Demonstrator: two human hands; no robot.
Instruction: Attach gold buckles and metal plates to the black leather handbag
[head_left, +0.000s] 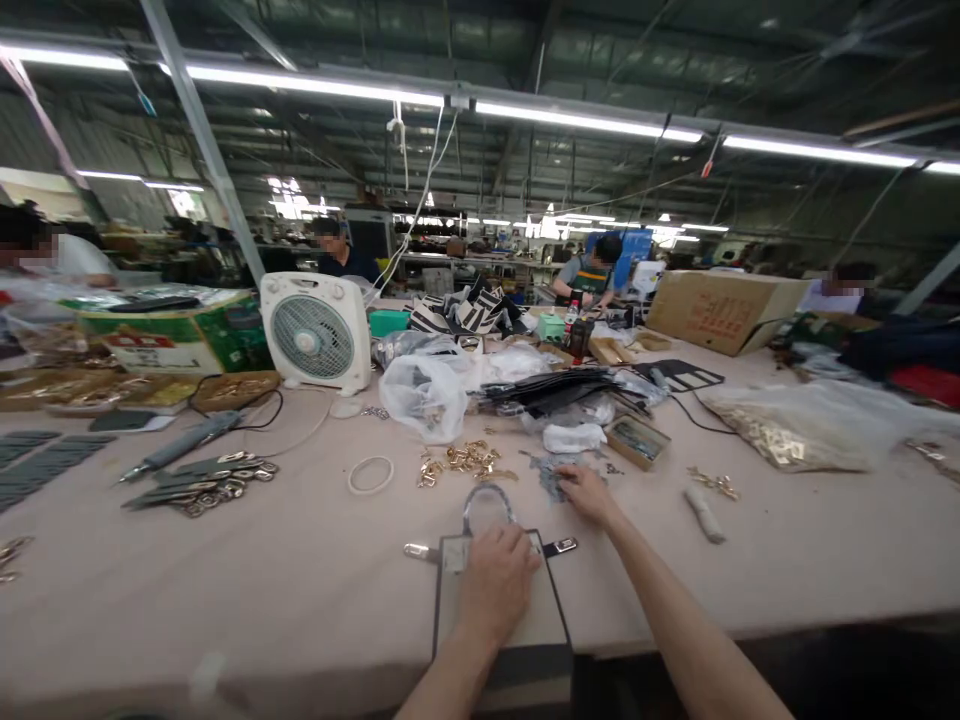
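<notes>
At six o'clock, bag (543,612) under your left hand (498,580); at one, grey pieces (550,482), your right hand (586,494) seemingly selecting; both grips unclear; fine pinch likely needed.

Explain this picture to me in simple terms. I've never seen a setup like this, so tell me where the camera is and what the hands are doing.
There is no machine here: a person works bare-handed, and the single view comes from a camera on their head, looking forward and down. The left hand rests on a flat, bag-shaped piece with a looped handle. The right hand reaches into small grey pieces; whether it grips one is too small to tell. The table also bears gold-coloured metal parts, a white ring, a fan and a cardboard box. Other people are farther back.
</notes>
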